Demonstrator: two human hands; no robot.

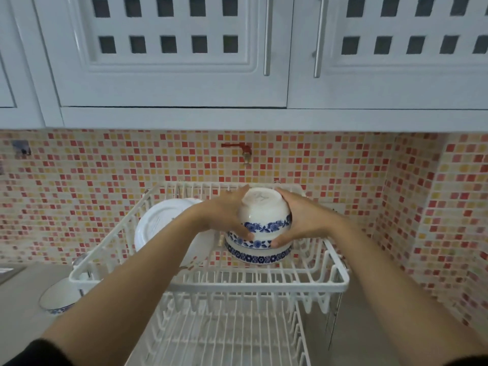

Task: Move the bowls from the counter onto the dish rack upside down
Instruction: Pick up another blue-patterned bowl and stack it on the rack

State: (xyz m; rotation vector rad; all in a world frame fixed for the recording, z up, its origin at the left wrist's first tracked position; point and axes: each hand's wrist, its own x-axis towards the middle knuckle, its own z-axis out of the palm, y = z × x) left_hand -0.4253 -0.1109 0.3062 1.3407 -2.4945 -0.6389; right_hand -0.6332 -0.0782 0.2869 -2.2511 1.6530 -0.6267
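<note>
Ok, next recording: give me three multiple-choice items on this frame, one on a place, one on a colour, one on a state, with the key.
1. Where is the bowl not yet moved?
A. on the counter, left of the dish rack
B. on the lower tier
C. by the wall tap

2. What colour is the pattern on the held bowl?
A. red
B. blue
C. green

3. How is the held bowl oriented?
A. upright
B. on its side
C. upside down

Key:
1 A: the waiting bowl sits on the counter beside the dish rack.
2 B: the held bowl has a blue floral band.
3 C: its foot faces up between the left hand and right hand, over another inverted bowl.
</note>
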